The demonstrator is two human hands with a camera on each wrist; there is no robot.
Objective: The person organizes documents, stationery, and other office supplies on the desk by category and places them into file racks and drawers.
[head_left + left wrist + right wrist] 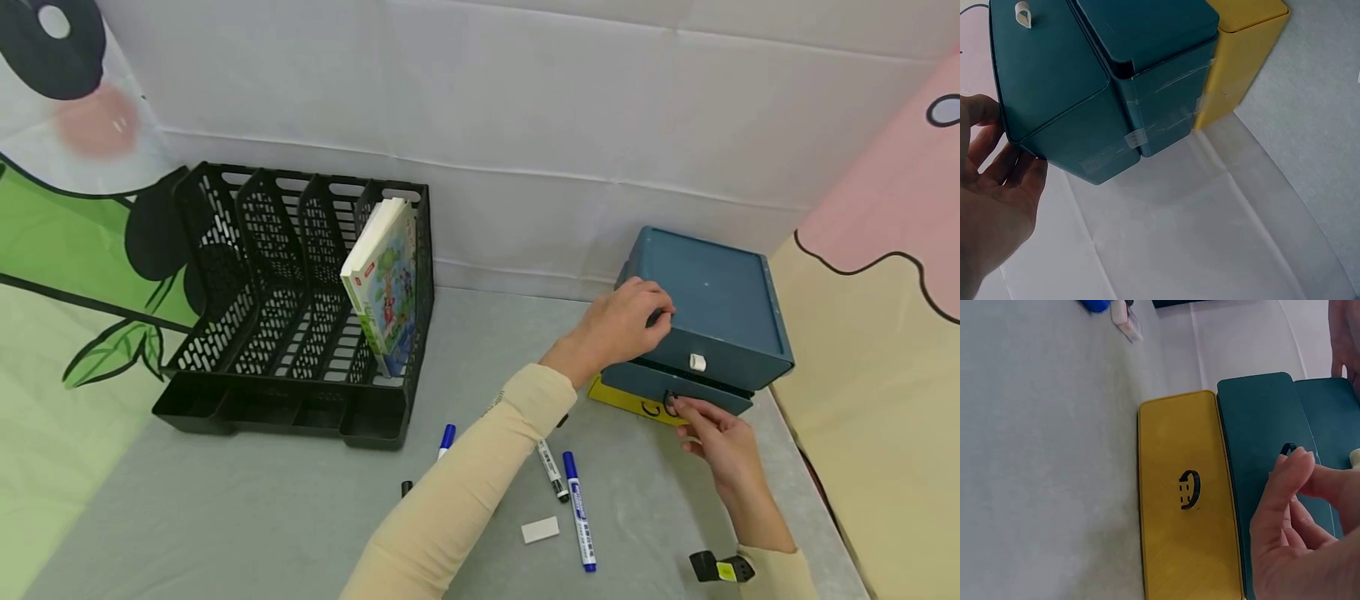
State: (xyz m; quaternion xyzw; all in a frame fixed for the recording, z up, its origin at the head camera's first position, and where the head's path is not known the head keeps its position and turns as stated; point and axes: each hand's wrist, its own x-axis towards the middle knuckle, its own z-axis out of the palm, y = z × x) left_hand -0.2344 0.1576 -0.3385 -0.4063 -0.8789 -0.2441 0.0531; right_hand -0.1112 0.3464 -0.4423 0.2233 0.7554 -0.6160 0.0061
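At the right stands a stack of drawer boxes: two teal ones [712,283] above a yellow one [621,398]. My left hand [618,325] grips the top box by its upper left edge, its fingers bent over the side in the left wrist view. My right hand [723,446] pinches the small black loop handle [1288,447] on the middle teal drawer [1260,419], mostly covering it. That drawer seems to stand slightly out from its casing in the left wrist view. A white tab [697,362] marks the top drawer; another black loop [1191,489] is on the yellow front.
A black desk organizer [285,396] at the left holds books [390,287] in its rightmost slot. On the grey table lie a blue marker [581,517], a black-capped marker [552,471], a white block [540,530] and other markers partly behind the left sleeve [465,492].
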